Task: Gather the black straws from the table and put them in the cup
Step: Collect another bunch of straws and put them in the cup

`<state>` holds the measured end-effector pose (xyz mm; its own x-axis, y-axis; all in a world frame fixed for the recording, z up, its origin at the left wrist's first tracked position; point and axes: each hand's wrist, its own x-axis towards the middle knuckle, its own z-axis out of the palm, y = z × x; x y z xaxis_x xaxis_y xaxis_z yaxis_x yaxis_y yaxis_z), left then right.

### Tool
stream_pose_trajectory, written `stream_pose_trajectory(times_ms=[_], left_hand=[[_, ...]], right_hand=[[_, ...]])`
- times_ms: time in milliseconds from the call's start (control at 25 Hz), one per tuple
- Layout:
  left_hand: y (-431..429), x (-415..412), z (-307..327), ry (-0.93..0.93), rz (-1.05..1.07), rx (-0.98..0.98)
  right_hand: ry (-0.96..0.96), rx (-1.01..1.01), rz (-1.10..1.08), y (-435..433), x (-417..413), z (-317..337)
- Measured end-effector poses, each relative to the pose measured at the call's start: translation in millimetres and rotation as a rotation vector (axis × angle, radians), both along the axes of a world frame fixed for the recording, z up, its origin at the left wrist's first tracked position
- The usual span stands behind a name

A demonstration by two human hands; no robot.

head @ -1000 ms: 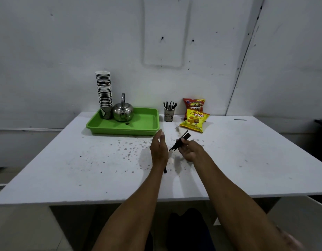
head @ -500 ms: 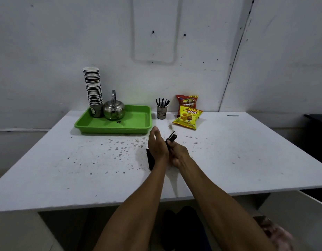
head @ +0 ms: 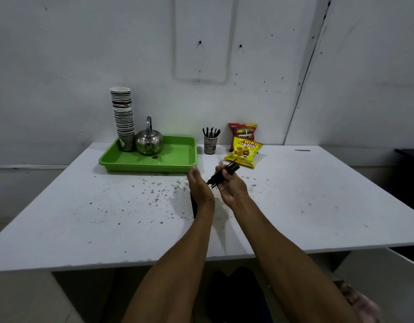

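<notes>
My right hand grips a bundle of black straws a little above the white table, the bundle slanting up toward the right. My left hand stands edge-on just to its left, fingers stretched, palm facing the bundle. A black strip shows by the left wrist; I cannot tell whether it is held. The paper cup stands upright near the back of the table beside the tray, with several black straws sticking out of it.
A green tray at the back left carries a steel kettle and a tall stack of paper cups. Two snack bags lie right of the cup. Dark specks dot the table's middle.
My right hand has drawn apart from the left, so the straw bundle now shows in full. The camera has barely shifted since half a second ago.
</notes>
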<state>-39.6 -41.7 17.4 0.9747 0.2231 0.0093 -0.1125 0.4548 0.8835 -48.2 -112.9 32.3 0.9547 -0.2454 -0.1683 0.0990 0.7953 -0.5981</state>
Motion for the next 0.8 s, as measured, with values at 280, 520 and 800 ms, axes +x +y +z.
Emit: stream_pose_trajectory(times_ms=[280, 520, 800], left_hand=[[-3, 21, 3, 0.129, -0.036, -0.148], [-4, 35, 28, 0.047, -0.066, -0.033], [-16, 153, 59, -0.133, -0.055, 0.434]], right_hand=[[-0.054, -0.284, -0.056, 15, -11, -10], [-0.051, -0.399, -0.018, 2, 12, 7], [-0.039, -0.765, -0.319, -66, 139, 67]])
